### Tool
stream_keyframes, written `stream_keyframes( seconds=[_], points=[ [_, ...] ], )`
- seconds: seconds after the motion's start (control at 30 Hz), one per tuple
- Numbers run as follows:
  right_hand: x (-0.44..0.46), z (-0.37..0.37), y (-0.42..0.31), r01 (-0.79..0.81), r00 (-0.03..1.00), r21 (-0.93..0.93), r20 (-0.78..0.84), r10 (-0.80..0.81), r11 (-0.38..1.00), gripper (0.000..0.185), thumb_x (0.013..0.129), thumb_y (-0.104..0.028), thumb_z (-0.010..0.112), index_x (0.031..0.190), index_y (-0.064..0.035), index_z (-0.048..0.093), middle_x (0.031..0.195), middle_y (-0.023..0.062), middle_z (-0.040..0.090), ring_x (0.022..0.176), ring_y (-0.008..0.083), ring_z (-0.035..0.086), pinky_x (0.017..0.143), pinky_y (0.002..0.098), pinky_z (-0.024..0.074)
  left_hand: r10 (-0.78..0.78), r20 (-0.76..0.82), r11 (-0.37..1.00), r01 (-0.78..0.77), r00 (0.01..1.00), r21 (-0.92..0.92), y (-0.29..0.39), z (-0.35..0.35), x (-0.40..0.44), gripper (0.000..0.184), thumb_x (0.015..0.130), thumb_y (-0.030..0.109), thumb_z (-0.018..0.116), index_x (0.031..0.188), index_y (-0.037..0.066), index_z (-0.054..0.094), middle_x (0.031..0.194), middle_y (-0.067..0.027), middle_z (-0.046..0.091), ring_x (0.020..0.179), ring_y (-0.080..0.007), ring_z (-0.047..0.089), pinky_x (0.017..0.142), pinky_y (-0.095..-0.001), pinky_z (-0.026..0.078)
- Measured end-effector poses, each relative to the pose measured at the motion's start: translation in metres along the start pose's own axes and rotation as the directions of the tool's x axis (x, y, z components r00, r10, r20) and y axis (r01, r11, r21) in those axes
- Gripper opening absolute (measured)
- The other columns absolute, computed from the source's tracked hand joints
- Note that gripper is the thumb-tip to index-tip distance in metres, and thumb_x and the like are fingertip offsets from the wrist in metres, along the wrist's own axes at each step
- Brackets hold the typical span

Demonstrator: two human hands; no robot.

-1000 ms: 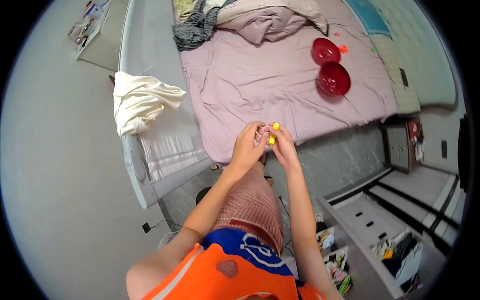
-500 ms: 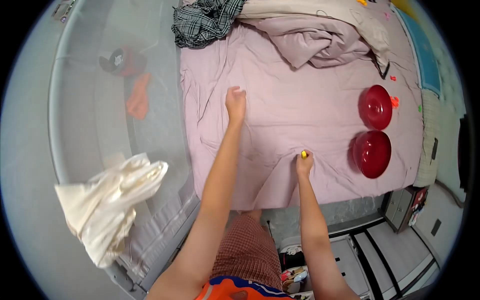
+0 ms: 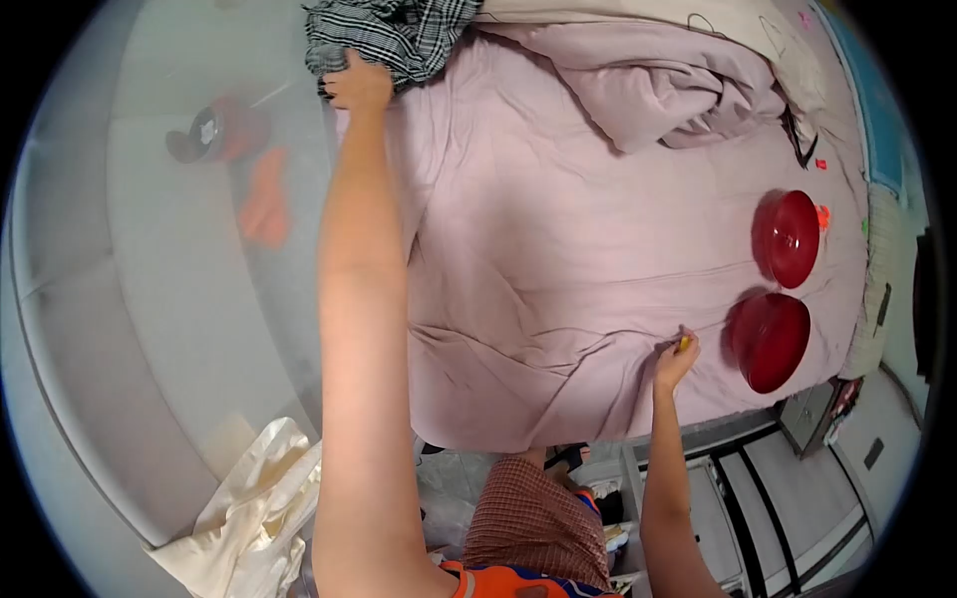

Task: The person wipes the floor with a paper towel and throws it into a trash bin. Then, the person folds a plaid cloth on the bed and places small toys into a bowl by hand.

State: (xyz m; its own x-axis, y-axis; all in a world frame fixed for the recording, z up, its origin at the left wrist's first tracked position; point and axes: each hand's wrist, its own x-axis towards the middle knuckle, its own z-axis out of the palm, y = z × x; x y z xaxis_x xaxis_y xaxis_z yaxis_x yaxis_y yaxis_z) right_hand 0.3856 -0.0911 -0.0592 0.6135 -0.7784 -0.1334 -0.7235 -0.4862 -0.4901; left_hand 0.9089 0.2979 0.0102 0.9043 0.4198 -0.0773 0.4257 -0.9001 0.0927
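My left hand [image 3: 361, 84] reaches to the far left of the bed, its fingers curled against a crumpled black-and-white checked cloth [image 3: 424, 40]. Part of the grip is hidden in the folds. Low over the near right of the pink sheet [image 3: 588, 229], my right hand [image 3: 677, 365] is closed around a small yellow object [image 3: 684, 343]. Only the tip of that object shows, so its kind is unclear. To the right of this hand stand two dark red bowls, the nearer bowl [image 3: 773, 344] and the farther bowl [image 3: 790, 239].
A bunched pink quilt [image 3: 668, 90] lies at the back. Small red pieces [image 3: 822, 216] are beside the farther bowl. Sheer netting [image 3: 159, 269] runs along the left, with an orange cloth [image 3: 265, 199] seen through it. Cream fabric [image 3: 249, 518] hangs at lower left.
My left hand has moved forward and left from above the sheet to the checked cloth. My right hand, still holding the yellow object, is closer to the nearer bowl. The view has shifted.
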Motion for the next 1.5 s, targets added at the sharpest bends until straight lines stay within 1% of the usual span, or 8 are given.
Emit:
stream_keyframes(
  seconds=[0.33,0.57,0.63,0.9,1.0,1.2,1.27,1.5],
  points=[
    [-0.004,-0.023,-0.036,0.26,0.958,-0.094,0.146,-0.245,0.961,0.055,0.079,-0.006,0.058,0.131,-0.0018,0.038,0.119,0.0226,0.044,0.109,0.0346,0.046,0.093,0.0375,0.0386,0.361,-0.436,0.497,-0.565,0.825,-0.658,-0.011,-0.045,-0.16,0.035,0.071,0.004,0.059,0.105,-0.003,0.054,0.102,-0.0208,0.061,0.087,-0.036,0.06,0.079,-0.0411,0.045],
    [-0.023,-0.107,-0.245,-0.504,0.746,0.734,0.635,-0.198,0.455,0.049,0.093,-0.031,0.049,0.134,-0.0057,0.038,0.133,0.0139,0.043,0.124,0.0281,0.04,0.1,0.0399,0.0373,0.551,-0.493,0.244,-0.695,0.673,-0.676,-0.006,-0.139,-0.4,0.034,0.069,0.008,0.074,0.1,0.004,0.062,0.093,-0.0099,0.065,0.075,-0.0275,0.064,0.068,-0.0368,0.051],
    [-0.018,-0.133,-0.256,-0.912,0.408,0.38,0.802,-0.437,-0.154,0.053,0.095,-0.039,0.044,0.137,-0.0078,0.034,0.135,0.0147,0.042,0.125,0.0278,0.039,0.1,0.0428,0.0379,0.629,-0.493,0.129,-0.706,0.601,-0.696,-0.005,-0.167,-0.458,0.036,0.065,0.006,0.072,0.1,0.006,0.063,0.094,-0.0125,0.064,0.083,-0.0334,0.062,0.071,-0.0404,0.052],
    [0.03,-0.239,-0.235,-0.987,-0.139,-0.149,0.637,-0.758,0.055,0.048,0.097,-0.03,0.043,0.134,-0.0005,0.037,0.117,0.0147,0.056,0.104,0.0226,0.058,0.089,0.0286,0.0491,0.725,-0.357,0.09,-0.595,0.589,-0.799,-0.026,-0.274,-0.621,0.04,0.064,0.004,0.07,0.102,0.012,0.063,0.086,-0.0163,0.061,0.081,-0.037,0.06,0.068,-0.043,0.05],
    [0.0,-0.288,-0.216,-0.305,0.602,0.745,0.633,-0.486,0.593,0.036,0.093,-0.022,0.05,0.124,-0.0034,0.05,0.095,0.0106,0.062,0.072,0.0118,0.058,0.062,0.0245,0.0532,0.779,0.227,0.453,-0.274,0.585,-0.848,-0.058,-0.279,-0.652,0.038,0.068,0.008,0.07,0.105,0.012,0.062,0.094,-0.0198,0.059,0.081,-0.0357,0.059,0.067,-0.0417,0.049],
    [-0.074,-0.375,-0.172,0.09,0.355,0.616,0.714,-0.603,0.782,0.031,0.086,-0.022,0.058,0.092,0.008,0.056,0.078,0.0183,0.06,0.078,0.0277,0.058,0.074,0.0402,0.0456,0.778,0.517,0.61,-0.233,0.357,-0.757,-0.106,-0.235,-0.635,0.062,0.077,0.016,0.069,0.132,0.007,0.044,0.123,-0.018,0.052,0.117,-0.0288,0.048,0.098,-0.0386,0.037],
    [-0.1,-0.421,-0.167,0.503,0.278,0.454,0.721,-0.635,0.736,0.031,0.084,-0.022,0.059,0.081,0.0082,0.056,0.071,0.0219,0.058,0.072,0.0365,0.058,0.07,0.0446,0.0443,0.357,0.62,0.648,0.292,0.699,-0.703,-0.087,-0.208,-0.61,0.056,0.088,0.029,0.057,0.135,0.004,0.039,0.13,-0.0157,0.049,0.122,-0.0247,0.043,0.101,-0.0377,0.035],
    [-0.131,-0.428,-0.114,0.767,-0.322,0.589,0.698,-0.639,0.256,0.027,0.073,-0.022,0.063,0.073,0.0045,0.06,0.086,0.0178,0.061,0.074,0.0381,0.06,0.07,0.0441,0.0478,0.48,0.498,-0.231,0.651,0.722,-0.723,0.051,-0.241,-0.526,0.042,0.094,0.037,0.046,0.106,-0.002,0.057,0.086,-0.0115,0.066,0.067,-0.0168,0.063,0.062,-0.0282,0.054]
  ],
)
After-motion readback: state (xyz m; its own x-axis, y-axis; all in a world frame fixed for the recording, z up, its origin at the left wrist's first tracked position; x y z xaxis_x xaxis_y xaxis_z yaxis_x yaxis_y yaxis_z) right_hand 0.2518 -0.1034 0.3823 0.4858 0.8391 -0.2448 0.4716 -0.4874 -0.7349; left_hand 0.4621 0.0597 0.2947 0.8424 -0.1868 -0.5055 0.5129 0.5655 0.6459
